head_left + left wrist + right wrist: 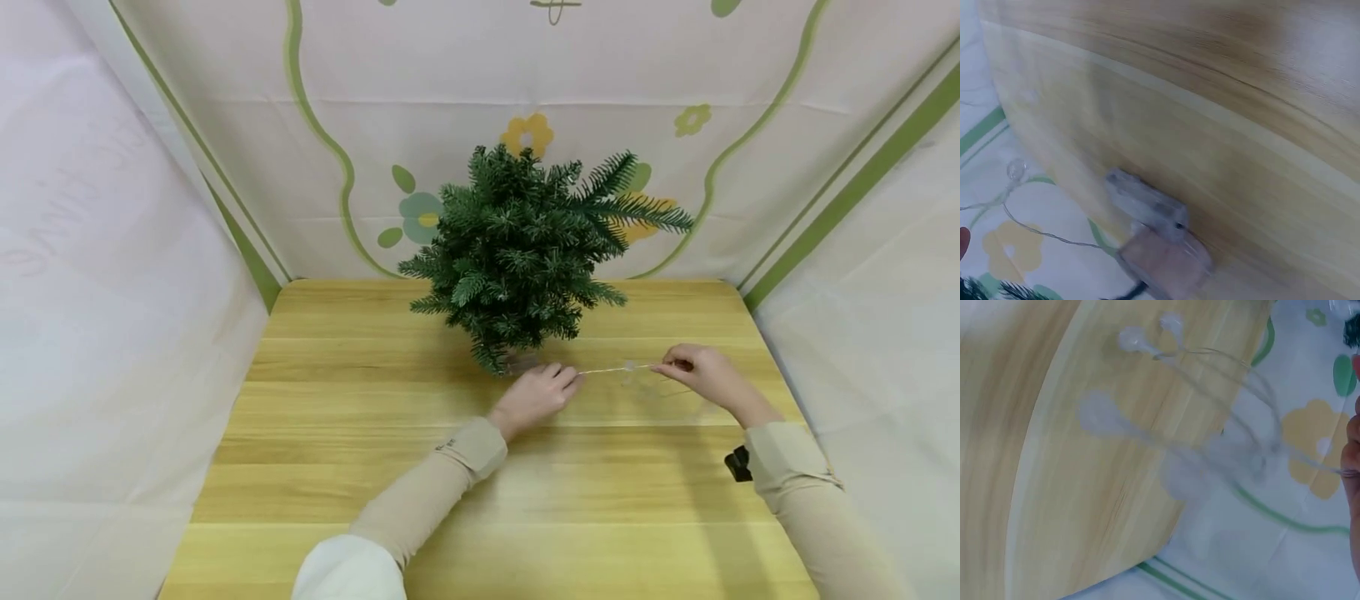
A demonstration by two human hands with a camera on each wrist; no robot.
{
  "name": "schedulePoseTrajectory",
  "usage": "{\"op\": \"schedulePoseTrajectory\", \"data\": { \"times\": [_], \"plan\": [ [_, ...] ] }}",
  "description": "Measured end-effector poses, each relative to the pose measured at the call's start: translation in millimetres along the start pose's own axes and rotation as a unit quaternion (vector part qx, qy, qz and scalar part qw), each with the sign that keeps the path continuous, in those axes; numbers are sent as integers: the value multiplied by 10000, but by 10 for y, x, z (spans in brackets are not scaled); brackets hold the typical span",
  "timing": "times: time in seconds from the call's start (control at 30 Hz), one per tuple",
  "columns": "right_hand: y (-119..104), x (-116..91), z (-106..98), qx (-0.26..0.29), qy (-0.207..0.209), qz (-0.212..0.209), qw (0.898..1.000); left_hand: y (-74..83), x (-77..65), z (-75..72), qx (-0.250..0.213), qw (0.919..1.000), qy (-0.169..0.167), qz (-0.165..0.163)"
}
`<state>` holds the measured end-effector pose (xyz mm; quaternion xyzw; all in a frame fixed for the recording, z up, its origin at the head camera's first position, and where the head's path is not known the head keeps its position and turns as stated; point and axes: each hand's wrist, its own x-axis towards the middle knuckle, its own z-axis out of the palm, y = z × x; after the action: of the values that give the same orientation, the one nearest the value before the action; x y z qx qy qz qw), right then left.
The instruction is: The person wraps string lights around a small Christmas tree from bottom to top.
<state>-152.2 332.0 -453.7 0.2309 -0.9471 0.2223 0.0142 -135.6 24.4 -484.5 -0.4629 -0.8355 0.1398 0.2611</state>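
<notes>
A small artificial fir tree point(521, 242) stands toward the back of the table. In front of its base my left hand point(536, 396) pinches the thin wire of a string of lights point(607, 370); only a fingertip point(963, 242) shows in the left wrist view. To the right, my right hand point(701, 375) pinches the same wire, which runs fairly straight between the hands. Clear bulbs point(1132, 339) dangle from loose loops, some blurred. By the tree's base lies a small greyish-white box point(1147, 203), against a blurred pinkish base point(1166, 259).
The wooden table point(330, 467) fills the lower middle. A white cloth with green lines and flowers point(450, 50) hangs behind it, with white side cloths point(112, 333) at left and right. One long fir branch point(652, 215) sticks out to the right.
</notes>
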Motion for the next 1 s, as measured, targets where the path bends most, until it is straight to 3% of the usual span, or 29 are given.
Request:
{"op": "schedulePoseTrajectory", "data": {
  "times": [0.2, 0.33, 0.5, 0.73, 0.83, 1.0],
  "plan": [
    [132, -128, -211, -320, -220, 807, 9960, -18, -71, 44, 115, 9994, 265, -186],
    [99, -161, -320, 6, -151, 1183, 9929, -1, -76, 47, 84, 9992, 286, -252],
    [-93, -120, -496, 658, 625, 807, 9926, 43, -79, 15, 124, 9993, 124, -336],
    [-452, 0, -722, 1463, 1354, 328, 9794, 117, -27, -72, -87, 9971, -222, -722],
    [-587, 44, -752, 1466, 1539, 104, 9771, 137, -5, -121, -205, 9954, -366, -866],
    [-796, 102, -767, 1087, 1570, 2, 9816, 142, 19, -199, -444, 9927, -549, -980]
  ]
}}
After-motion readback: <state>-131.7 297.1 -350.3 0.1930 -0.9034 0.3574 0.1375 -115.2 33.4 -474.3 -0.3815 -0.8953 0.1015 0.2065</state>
